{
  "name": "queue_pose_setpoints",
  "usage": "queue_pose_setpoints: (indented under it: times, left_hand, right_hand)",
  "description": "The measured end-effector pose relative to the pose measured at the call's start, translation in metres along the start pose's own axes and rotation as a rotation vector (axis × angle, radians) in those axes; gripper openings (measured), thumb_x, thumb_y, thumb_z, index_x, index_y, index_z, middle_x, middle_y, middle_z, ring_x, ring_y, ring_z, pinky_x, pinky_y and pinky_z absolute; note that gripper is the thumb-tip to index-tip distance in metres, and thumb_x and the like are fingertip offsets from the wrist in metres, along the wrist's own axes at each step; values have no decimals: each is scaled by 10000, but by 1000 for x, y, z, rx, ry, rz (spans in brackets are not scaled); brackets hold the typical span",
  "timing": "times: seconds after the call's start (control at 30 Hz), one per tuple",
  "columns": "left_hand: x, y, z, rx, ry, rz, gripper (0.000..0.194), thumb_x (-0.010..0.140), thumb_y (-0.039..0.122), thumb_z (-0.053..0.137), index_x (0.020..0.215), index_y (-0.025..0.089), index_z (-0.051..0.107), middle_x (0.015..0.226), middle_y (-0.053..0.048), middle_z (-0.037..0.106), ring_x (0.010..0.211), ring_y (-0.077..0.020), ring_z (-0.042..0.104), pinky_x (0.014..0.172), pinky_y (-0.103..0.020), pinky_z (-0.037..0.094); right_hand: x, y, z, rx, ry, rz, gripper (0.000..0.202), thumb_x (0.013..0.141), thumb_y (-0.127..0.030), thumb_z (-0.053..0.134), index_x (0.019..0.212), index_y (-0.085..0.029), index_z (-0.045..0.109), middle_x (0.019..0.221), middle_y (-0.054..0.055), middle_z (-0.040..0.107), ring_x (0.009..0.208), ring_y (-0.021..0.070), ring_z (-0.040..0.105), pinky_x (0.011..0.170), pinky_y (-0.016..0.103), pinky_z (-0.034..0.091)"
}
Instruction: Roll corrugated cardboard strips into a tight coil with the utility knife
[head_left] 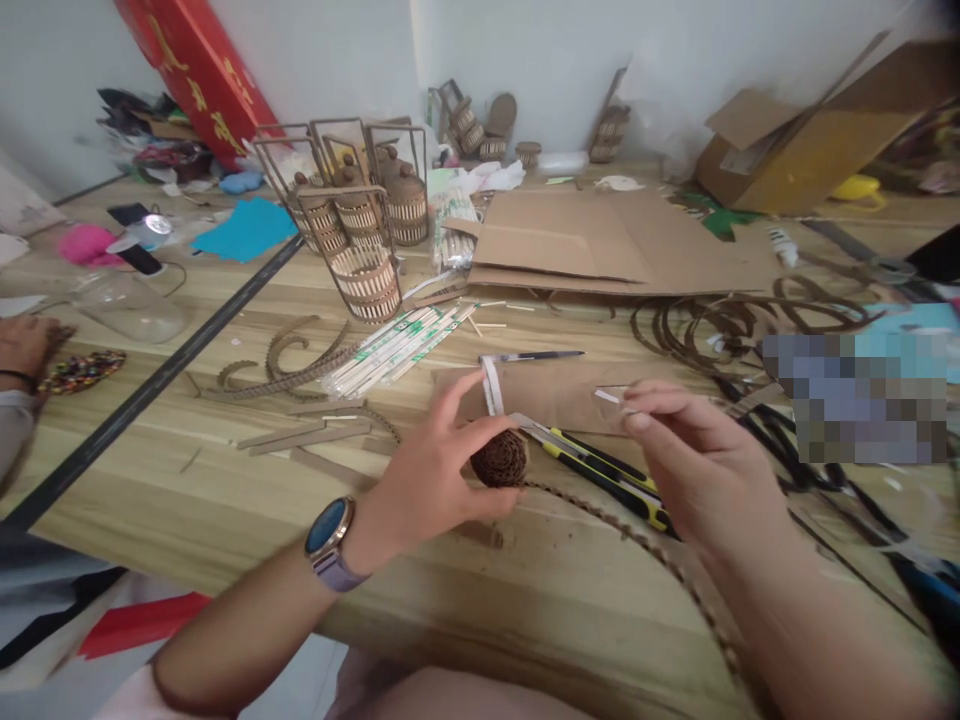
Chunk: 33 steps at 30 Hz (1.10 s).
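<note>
My left hand (442,460), with a watch on its wrist, grips a brown coil of tightly wound corrugated cardboard strip (499,458) between thumb and fingers. From the coil the loose strip (630,540) trails right and down, passing under my right forearm. A narrow white ring that looks like a tape roll (491,385) stands at my left index fingertip. My right hand (682,440) is closed in a pinch on a small white piece of tape (606,397). Between the hands lie yellow-and-black scissors or cutters (600,470), partly hidden by my right hand.
Behind my hands are a cardboard piece (555,390) and a black pen (532,355). Farther back stand small cardboard-and-stick baskets (367,280), packs of sticks (405,345) and flat cardboard (562,240). Cardboard strips (675,320) pile up at right. Another person's hand (30,350) rests at left.
</note>
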<state>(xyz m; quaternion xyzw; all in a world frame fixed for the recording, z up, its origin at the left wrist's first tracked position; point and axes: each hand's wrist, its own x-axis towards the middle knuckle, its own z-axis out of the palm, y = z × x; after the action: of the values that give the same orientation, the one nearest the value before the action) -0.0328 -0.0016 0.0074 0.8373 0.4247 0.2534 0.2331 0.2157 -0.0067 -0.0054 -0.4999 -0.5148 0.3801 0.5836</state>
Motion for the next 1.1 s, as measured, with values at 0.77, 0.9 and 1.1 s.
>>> queue_pose_setpoints:
  times: [0.77, 0.9, 1.1]
  left_hand:
    - [0, 3, 14, -279, 31, 292, 362, 861, 372, 711, 1140, 187, 574, 1127, -107, 657, 1029, -225, 620, 903, -364, 518]
    - [0, 5, 13, -276, 34, 321, 357, 871, 358, 702, 1151, 181, 570, 1156, -118, 655, 1077, -229, 615, 928, -365, 512]
    - [1, 5, 14, -265, 40, 333, 357, 880, 365, 689, 1162, 186, 564, 1166, -118, 653, 1090, -233, 615, 933, -370, 511]
  right_hand:
    - [-31, -7, 37, 571, -341, 663, 236, 592, -388, 894, 766, -286, 771, 1031, 8, 723, 914, 202, 618, 874, 370, 468]
    - [-33, -11, 38, 563, -326, 688, 231, 616, -390, 881, 784, -286, 761, 1087, 6, 722, 979, 217, 612, 954, 397, 431]
    - [-36, -11, 41, 527, -276, 697, 274, 585, -390, 892, 774, -256, 746, 1228, 17, 681, 1054, 238, 609, 981, 400, 413]
